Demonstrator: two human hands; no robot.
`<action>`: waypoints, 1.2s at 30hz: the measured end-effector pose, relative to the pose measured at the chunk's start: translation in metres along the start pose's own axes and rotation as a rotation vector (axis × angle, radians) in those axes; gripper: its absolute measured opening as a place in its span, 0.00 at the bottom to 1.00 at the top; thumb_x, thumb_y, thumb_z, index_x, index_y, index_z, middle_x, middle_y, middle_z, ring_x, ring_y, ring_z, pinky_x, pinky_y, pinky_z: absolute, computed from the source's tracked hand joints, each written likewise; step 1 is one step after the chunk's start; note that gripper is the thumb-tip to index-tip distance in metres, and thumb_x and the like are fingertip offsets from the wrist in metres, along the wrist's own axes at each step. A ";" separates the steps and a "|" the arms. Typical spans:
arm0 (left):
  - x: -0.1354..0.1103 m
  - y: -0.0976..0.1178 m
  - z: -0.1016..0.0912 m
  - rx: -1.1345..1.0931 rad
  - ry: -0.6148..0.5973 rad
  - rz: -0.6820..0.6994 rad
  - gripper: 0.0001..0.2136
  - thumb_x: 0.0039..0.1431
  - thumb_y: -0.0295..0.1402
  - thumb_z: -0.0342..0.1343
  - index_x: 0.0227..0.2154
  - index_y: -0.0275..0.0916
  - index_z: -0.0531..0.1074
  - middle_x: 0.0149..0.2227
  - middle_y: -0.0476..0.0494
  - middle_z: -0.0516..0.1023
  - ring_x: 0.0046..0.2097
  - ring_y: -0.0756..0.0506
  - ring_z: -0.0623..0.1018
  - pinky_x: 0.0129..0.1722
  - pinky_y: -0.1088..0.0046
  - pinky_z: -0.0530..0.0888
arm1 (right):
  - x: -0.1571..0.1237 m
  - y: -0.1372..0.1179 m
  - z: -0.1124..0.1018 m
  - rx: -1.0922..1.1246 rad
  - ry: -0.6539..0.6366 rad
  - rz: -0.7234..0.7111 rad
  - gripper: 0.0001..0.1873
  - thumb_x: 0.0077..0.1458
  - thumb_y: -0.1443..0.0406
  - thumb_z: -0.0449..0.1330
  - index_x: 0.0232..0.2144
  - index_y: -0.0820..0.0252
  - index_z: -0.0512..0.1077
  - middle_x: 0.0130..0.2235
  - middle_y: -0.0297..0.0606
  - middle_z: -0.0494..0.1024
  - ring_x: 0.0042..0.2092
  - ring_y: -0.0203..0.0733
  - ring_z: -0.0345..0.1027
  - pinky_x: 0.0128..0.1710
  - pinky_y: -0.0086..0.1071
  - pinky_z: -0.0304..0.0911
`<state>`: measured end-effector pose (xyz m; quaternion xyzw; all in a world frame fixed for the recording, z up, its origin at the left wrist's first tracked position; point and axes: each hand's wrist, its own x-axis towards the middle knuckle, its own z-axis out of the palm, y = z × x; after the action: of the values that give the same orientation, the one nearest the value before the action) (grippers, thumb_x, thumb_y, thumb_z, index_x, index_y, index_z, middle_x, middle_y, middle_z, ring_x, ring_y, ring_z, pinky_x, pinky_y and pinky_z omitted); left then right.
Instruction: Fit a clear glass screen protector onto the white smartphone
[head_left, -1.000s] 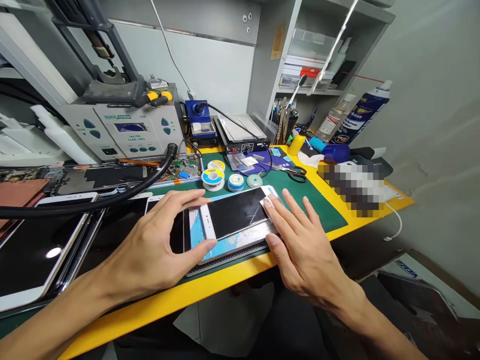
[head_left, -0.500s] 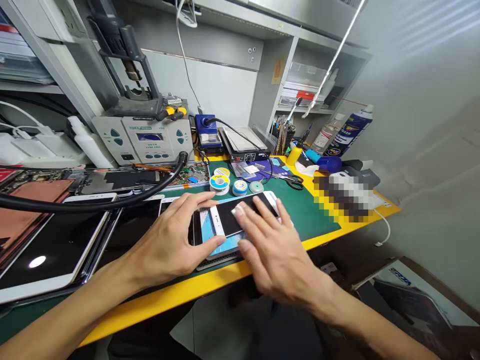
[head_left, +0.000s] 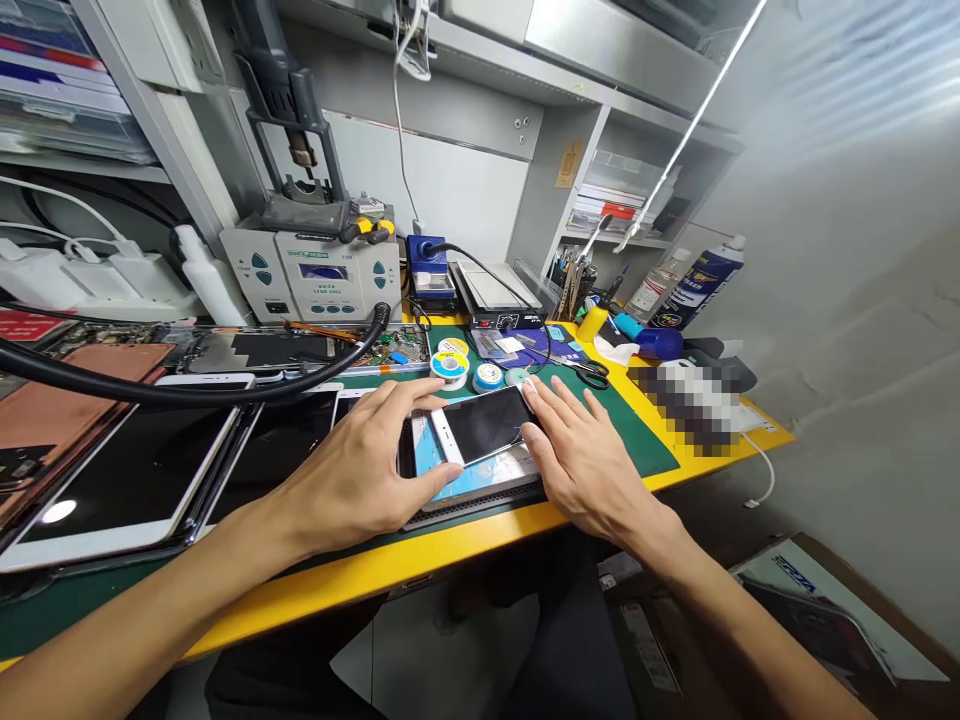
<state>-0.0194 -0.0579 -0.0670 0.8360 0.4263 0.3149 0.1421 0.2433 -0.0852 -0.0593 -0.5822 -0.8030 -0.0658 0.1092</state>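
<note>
Desk (head_left: 465,545), yellow-edged, with a green mat (head_left: 622,430) on top. Grey station (head_left: 322,280) stands well beyond both grips. Tablet (head_left: 127,480) lies flat, well left of the left grip (head_left: 360,480).

Left grip spread wide, forefinger on the far edge and thumb on the near edge of the phone (head_left: 484,425), pinching its left end. Right grip (head_left: 592,460) flat, holding nothing, fingertips (head_left: 534,398) resting on the phone's right end.

Phone lies between the grips, screen up, on a blue plate (head_left: 480,480) at the near desk edge. Spools (head_left: 450,365) sit just beyond the fingertips. Scissors (head_left: 589,370) lie beyond the right grip.
</note>
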 end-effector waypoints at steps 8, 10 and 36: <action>0.002 0.005 0.003 0.046 0.024 0.013 0.32 0.56 0.44 0.61 0.60 0.37 0.61 0.55 0.36 0.75 0.57 0.37 0.75 0.59 0.57 0.70 | 0.019 0.000 -0.004 0.011 -0.061 0.000 0.31 0.72 0.55 0.37 0.69 0.61 0.57 0.71 0.40 0.57 0.72 0.58 0.46 0.68 0.62 0.46; 0.001 0.004 0.001 0.038 0.026 0.039 0.32 0.56 0.42 0.61 0.61 0.36 0.60 0.53 0.37 0.77 0.56 0.38 0.76 0.59 0.58 0.70 | 0.017 -0.005 -0.007 0.027 -0.081 -0.003 0.32 0.72 0.54 0.36 0.70 0.62 0.57 0.71 0.40 0.57 0.73 0.57 0.45 0.69 0.62 0.45; 0.002 -0.001 -0.010 -0.004 -0.078 0.079 0.34 0.57 0.44 0.62 0.64 0.38 0.60 0.55 0.36 0.74 0.56 0.38 0.75 0.59 0.57 0.71 | 0.004 -0.027 -0.016 0.092 -0.105 -0.223 0.29 0.72 0.57 0.41 0.69 0.63 0.57 0.71 0.40 0.56 0.73 0.56 0.42 0.70 0.64 0.37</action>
<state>-0.0258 -0.0562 -0.0592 0.8635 0.3865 0.2883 0.1476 0.2183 -0.0939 -0.0422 -0.4864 -0.8695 -0.0100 0.0854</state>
